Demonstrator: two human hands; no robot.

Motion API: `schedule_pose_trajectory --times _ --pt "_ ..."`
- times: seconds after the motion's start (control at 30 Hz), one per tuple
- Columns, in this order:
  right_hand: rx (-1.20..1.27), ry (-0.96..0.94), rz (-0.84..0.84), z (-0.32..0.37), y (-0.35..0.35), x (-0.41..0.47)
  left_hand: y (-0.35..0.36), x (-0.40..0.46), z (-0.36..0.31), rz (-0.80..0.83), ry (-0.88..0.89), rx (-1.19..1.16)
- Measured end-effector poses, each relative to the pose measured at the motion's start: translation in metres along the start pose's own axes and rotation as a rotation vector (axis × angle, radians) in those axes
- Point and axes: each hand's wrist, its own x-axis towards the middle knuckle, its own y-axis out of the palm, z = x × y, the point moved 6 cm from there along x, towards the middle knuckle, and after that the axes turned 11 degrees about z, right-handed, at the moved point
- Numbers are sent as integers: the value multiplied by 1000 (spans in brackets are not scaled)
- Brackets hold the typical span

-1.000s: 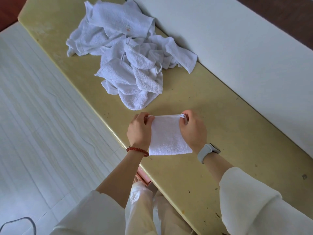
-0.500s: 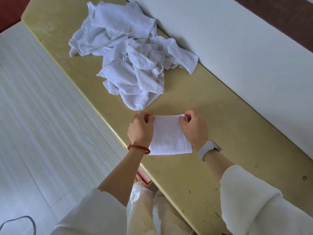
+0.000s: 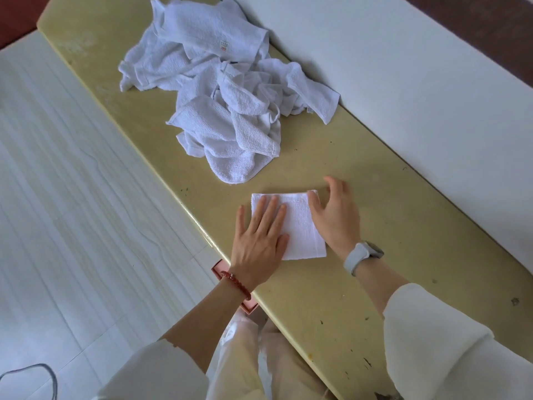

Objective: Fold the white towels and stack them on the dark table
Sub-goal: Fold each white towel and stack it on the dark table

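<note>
White terry cloth, folded down to a small neat rectangle, lies flat near the front edge of a yellowish worktop [image 3: 375, 226], its long axis running away from the person toward the loose heap beyond. The folded towel [image 3: 300, 223] sits directly beneath both hands. The left hand [image 3: 259, 241] lies palm-down on its left half, fingers straight and spread, pressing rather than pinching, an open grip. The right hand [image 3: 334, 215] rests at the towel's right edge, fingers loosely extended and slightly lifted, holding nothing. Both hands are about equally near; the left covers more cloth.

Further along the worktop, well apart from the folded piece, the pile of unfolded towels [image 3: 225, 90] lies tangled, several with hemmed edges and small labels showing. The folded towel looks soft, ribbed and even-cornered, with its far edge slightly thicker where layers meet.

No dark table shows in view, so the stacking spot cannot be placed. Judging by the flattened cloth, this fold appears finished and ready for lifting.
</note>
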Motion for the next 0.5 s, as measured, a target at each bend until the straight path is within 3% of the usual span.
schedule_pose_trajectory --times 0.07,0.17,0.3,0.5 --pt "-181 -276 -162 17 -8 -19 2 1 1 12 2 3" --pt "-441 -529 -88 16 19 -37 0 2 1 23 0 16" --pt "-607 -418 137 -6 42 -29 1 2 2 67 -25 19" --pt "-650 -355 229 -9 44 -26 -4 3 2 107 -29 -8"
